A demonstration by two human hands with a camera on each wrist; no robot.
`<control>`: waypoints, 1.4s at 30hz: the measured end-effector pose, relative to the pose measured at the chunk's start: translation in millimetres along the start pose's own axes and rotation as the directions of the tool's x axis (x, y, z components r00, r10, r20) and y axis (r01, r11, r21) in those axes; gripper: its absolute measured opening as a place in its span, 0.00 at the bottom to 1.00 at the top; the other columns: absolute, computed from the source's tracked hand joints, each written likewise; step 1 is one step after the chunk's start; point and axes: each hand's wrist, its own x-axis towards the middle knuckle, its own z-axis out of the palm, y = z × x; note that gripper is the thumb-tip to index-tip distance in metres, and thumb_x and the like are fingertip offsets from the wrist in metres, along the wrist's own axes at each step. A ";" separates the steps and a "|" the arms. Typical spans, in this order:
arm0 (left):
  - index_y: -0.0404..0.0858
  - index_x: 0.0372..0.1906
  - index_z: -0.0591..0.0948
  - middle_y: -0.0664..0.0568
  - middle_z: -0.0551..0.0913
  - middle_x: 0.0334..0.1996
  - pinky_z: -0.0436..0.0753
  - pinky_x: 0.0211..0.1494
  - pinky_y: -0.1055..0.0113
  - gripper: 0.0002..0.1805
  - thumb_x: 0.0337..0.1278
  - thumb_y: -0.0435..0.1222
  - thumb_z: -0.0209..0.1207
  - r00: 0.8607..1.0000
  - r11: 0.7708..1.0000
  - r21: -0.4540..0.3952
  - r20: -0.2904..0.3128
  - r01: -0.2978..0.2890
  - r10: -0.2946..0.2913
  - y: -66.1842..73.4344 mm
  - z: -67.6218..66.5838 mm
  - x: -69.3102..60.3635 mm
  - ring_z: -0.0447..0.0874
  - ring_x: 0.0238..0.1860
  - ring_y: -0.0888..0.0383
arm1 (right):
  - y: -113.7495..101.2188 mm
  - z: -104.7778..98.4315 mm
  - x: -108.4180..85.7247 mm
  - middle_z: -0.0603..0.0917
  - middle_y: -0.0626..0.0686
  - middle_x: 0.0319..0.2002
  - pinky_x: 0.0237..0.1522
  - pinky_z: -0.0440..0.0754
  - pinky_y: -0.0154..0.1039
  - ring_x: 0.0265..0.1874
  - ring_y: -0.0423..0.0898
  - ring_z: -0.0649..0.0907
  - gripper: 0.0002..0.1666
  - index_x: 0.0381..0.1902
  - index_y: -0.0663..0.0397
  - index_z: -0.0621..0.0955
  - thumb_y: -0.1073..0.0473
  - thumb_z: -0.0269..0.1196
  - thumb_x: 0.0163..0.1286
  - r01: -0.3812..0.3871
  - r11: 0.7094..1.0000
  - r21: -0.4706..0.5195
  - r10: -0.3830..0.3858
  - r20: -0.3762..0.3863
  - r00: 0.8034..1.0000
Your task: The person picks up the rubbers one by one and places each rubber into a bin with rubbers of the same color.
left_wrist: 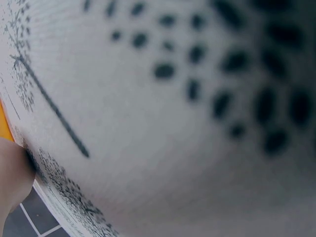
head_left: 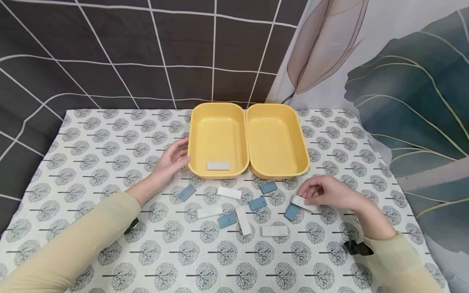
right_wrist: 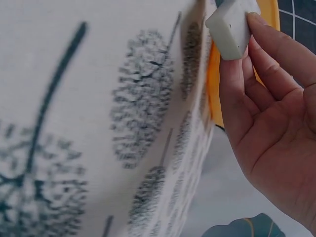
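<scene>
1. One trayed white block [head_left: 218, 166] done, as far as visible; no piece to be seen in the right yellow tray [head_left: 276, 140], so judging by the layout, an early stage.
2. Ten pieces left outside, counting the held white block [head_left: 304, 203].
3. Five of those blue, all on the cloth-covered bench [head_left: 183, 254]: leftmost blue block [head_left: 187, 193], front blue block [head_left: 227, 220], middle blue block [head_left: 257, 203], back blue block [head_left: 268, 187], rightmost blue block [head_left: 292, 212].
4. Four more white and loose: back white block [head_left: 229, 193], leftmost loose white block [head_left: 209, 212], slanted white block [head_left: 243, 221] just beside the front blue block, nearest white block [head_left: 275, 231].
5. Now the containers: left yellow tray [head_left: 218, 134] with only the trayed white block inside, flat and alongside the near wall; right yellow tray set close against its neighbour, bare floor showing.
6. Right grip [head_left: 326, 191] grasping the held white block, pinched between thumb and fingers, in front of the right yellow tray. In the head view, partly overlapping the rightmost blue block; cannot tell whether touching it.
7. Left grip [head_left: 170, 158] relaxed, not clenched, resting at the outer side of the left yellow tray; mostly cloth in the left wrist view, so little help there.
</scene>
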 end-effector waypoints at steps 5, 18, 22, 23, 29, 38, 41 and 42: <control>0.34 0.84 0.55 0.39 0.59 0.84 0.70 0.79 0.78 0.38 0.74 0.29 0.54 1.000 1.000 0.006 -0.002 -0.001 0.001 -1.8 -0.1 1.8 0.64 0.80 0.44 | -9.5 -4.5 2.4 0.89 0.52 0.34 0.37 0.90 0.29 0.32 0.34 0.85 0.13 0.42 0.63 0.87 0.74 0.73 0.59 0.062 0.998 -0.033 -0.062 0.002 0.998; 0.34 0.84 0.55 0.40 0.59 0.84 0.69 0.80 0.76 0.38 0.74 0.29 0.54 1.000 1.000 0.009 -0.006 0.003 -0.003 -0.9 -0.1 1.2 0.63 0.80 0.41 | -53.6 -15.0 27.3 0.91 0.47 0.36 0.40 0.90 0.29 0.35 0.34 0.85 0.13 0.42 0.55 0.90 0.70 0.76 0.59 0.074 0.988 -0.136 -0.073 0.015 0.997; 0.34 0.84 0.55 0.40 0.59 0.84 0.68 0.82 0.73 0.38 0.74 0.29 0.54 1.000 1.000 0.010 -0.003 0.003 -0.003 -0.7 0.2 1.0 0.62 0.81 0.41 | -61.6 -15.4 40.9 0.91 0.48 0.37 0.42 0.91 0.30 0.36 0.35 0.86 0.12 0.42 0.56 0.90 0.70 0.76 0.60 0.089 0.987 -0.136 -0.087 0.023 0.996; 0.34 0.84 0.55 0.40 0.59 0.84 0.68 0.83 0.71 0.38 0.75 0.29 0.54 1.000 1.000 0.012 -0.002 0.004 -0.004 -0.6 0.3 0.9 0.62 0.81 0.41 | -63.6 -15.5 44.4 0.92 0.48 0.37 0.43 0.91 0.30 0.36 0.36 0.86 0.12 0.42 0.56 0.90 0.70 0.76 0.60 0.098 0.986 -0.138 -0.095 0.024 0.995; 0.35 0.84 0.54 0.40 0.58 0.84 0.66 0.85 0.67 0.38 0.75 0.29 0.54 1.000 1.000 0.015 -0.001 0.012 -0.012 -1.3 0.0 0.8 0.62 0.81 0.41 | -74.1 -15.0 67.9 0.92 0.51 0.38 0.43 0.90 0.30 0.36 0.36 0.86 0.12 0.41 0.57 0.90 0.71 0.76 0.60 0.135 0.979 -0.155 -0.131 0.036 0.991; 0.35 0.84 0.55 0.40 0.59 0.84 0.70 0.79 0.77 0.38 0.74 0.29 0.54 1.000 1.000 0.015 -0.004 0.013 -0.013 -1.4 -0.3 1.6 0.65 0.79 0.45 | -89.8 -11.9 100.7 0.92 0.52 0.37 0.44 0.91 0.32 0.37 0.42 0.86 0.12 0.41 0.59 0.90 0.73 0.74 0.60 0.169 0.970 -0.175 -0.163 0.046 0.986; 0.34 0.84 0.55 0.40 0.60 0.84 0.70 0.79 0.77 0.38 0.74 0.29 0.54 1.000 1.000 0.016 -0.005 0.013 -0.012 -1.1 -0.2 1.5 0.65 0.79 0.45 | -96.1 -11.0 110.2 0.92 0.52 0.37 0.45 0.90 0.32 0.37 0.44 0.86 0.11 0.41 0.59 0.90 0.73 0.74 0.60 0.168 0.969 -0.180 -0.163 0.045 0.986; 0.34 0.84 0.55 0.40 0.59 0.84 0.70 0.79 0.76 0.38 0.74 0.29 0.54 1.000 1.000 0.017 -0.005 0.012 -0.012 -1.0 -0.2 1.4 0.64 0.79 0.44 | -98.1 -10.6 113.3 0.92 0.52 0.37 0.45 0.90 0.32 0.37 0.44 0.86 0.11 0.41 0.59 0.90 0.73 0.74 0.60 0.168 0.969 -0.180 -0.162 0.046 0.986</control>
